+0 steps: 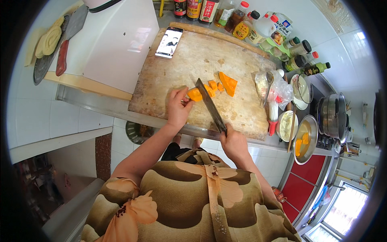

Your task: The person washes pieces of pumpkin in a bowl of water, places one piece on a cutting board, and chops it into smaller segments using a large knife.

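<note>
My right hand (235,141) grips the handle of a kitchen knife (210,106), whose dark blade points up and to the left over the wooden board (169,72). Against the left side of the blade lies a piece of orange pumpkin or squash (195,94), held by the fingertips of my left hand (180,104). Right of the blade, another orange piece (209,90) and several small chunks (213,84) lie close together. A larger, roughly triangular slice (228,83) rests farther right. Whether the blade touches the board is hard to tell.
A phone (169,42) with a lit screen lies at the board's upper left, near a rolling pin (217,36). Bottles (208,12) line the back. To the right are a plastic bag (282,87), a red-handled brush (272,118), a bowl (287,125) and a metal basin (311,133) with orange pieces.
</note>
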`<state>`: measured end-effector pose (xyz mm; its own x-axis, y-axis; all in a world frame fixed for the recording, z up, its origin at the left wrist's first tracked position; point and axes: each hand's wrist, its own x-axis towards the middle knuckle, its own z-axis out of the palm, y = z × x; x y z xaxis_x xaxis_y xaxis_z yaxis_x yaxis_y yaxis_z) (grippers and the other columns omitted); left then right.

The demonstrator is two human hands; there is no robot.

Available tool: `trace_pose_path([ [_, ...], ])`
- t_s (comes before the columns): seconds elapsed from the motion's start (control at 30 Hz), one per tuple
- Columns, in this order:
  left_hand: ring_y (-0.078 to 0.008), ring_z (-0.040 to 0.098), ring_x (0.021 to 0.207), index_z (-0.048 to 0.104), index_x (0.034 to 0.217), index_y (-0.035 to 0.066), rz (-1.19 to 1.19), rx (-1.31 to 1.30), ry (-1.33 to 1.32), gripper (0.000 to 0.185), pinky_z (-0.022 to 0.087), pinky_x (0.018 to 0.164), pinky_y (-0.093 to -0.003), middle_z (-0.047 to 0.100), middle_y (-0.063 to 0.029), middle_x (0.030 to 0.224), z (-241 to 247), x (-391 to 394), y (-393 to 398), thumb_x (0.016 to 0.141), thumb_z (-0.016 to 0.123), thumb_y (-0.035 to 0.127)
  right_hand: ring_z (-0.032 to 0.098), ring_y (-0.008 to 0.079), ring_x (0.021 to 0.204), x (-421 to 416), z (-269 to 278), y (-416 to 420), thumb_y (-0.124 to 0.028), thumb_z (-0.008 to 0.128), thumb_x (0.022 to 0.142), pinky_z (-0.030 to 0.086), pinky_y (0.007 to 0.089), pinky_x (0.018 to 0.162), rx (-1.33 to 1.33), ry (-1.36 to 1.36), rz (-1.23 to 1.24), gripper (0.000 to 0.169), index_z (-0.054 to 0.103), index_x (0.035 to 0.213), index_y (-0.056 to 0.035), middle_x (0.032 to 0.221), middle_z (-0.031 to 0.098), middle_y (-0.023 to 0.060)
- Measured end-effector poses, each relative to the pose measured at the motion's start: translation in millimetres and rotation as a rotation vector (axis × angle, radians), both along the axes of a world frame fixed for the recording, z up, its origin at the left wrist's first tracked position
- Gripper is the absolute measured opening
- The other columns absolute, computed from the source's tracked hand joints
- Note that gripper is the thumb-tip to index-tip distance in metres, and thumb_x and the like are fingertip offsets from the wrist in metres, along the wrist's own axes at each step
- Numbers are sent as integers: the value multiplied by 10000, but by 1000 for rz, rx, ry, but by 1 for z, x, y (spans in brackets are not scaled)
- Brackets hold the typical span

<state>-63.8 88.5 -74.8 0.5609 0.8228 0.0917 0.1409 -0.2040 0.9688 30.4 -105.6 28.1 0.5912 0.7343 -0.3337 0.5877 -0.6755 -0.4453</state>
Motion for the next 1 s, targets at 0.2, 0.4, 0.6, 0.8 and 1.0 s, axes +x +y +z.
trace_pose_path([
  [0.2, -115, 586, 780, 618, 1102, 8, 0, -41, 41, 392, 535, 678, -219, 486, -60, 1014, -4, -5, 2, 736, 702, -105, 596, 448, 661, 3, -1, -6, -176, 524, 884, 469, 515, 615, 65, 37, -13, 231, 562, 1033, -5, 691, 610, 249],
  [0.4, -133, 594, 772, 573, 1179, 14, 3, -67, 7, 474, 540, 701, -231, 489, -73, 1038, 0, -7, 2, 740, 721, -84, 568, 429, 590, -2, 22, -1, -140, 544, 897, 423, 466, 544, 267, 105, -54, 162, 543, 994, -11, 618, 561, 221],
  [0.6, -144, 595, 764, 579, 1152, 42, 6, -61, -31, 467, 534, 693, -252, 493, -73, 1003, -3, -10, -1, 726, 737, -62, 599, 444, 631, -1, 2, 8, -162, 526, 870, 474, 527, 594, 28, 37, 42, 227, 546, 1044, -16, 686, 616, 241],
  [0.8, -166, 611, 764, 598, 1071, 41, 11, 77, 32, 403, 528, 671, -265, 535, -90, 942, -7, -3, 6, 707, 733, -69, 601, 450, 645, 2, -5, 4, -188, 533, 867, 473, 538, 609, 50, 57, 10, 220, 551, 1012, -24, 683, 615, 252],
  [1.0, -136, 585, 757, 606, 1067, 19, 31, 27, 17, 375, 507, 696, -239, 530, -74, 944, -6, -3, 8, 720, 698, -90, 573, 381, 560, 5, -3, -4, -175, 543, 886, 447, 459, 542, 167, 199, -105, 199, 542, 986, -2, 618, 567, 222],
])
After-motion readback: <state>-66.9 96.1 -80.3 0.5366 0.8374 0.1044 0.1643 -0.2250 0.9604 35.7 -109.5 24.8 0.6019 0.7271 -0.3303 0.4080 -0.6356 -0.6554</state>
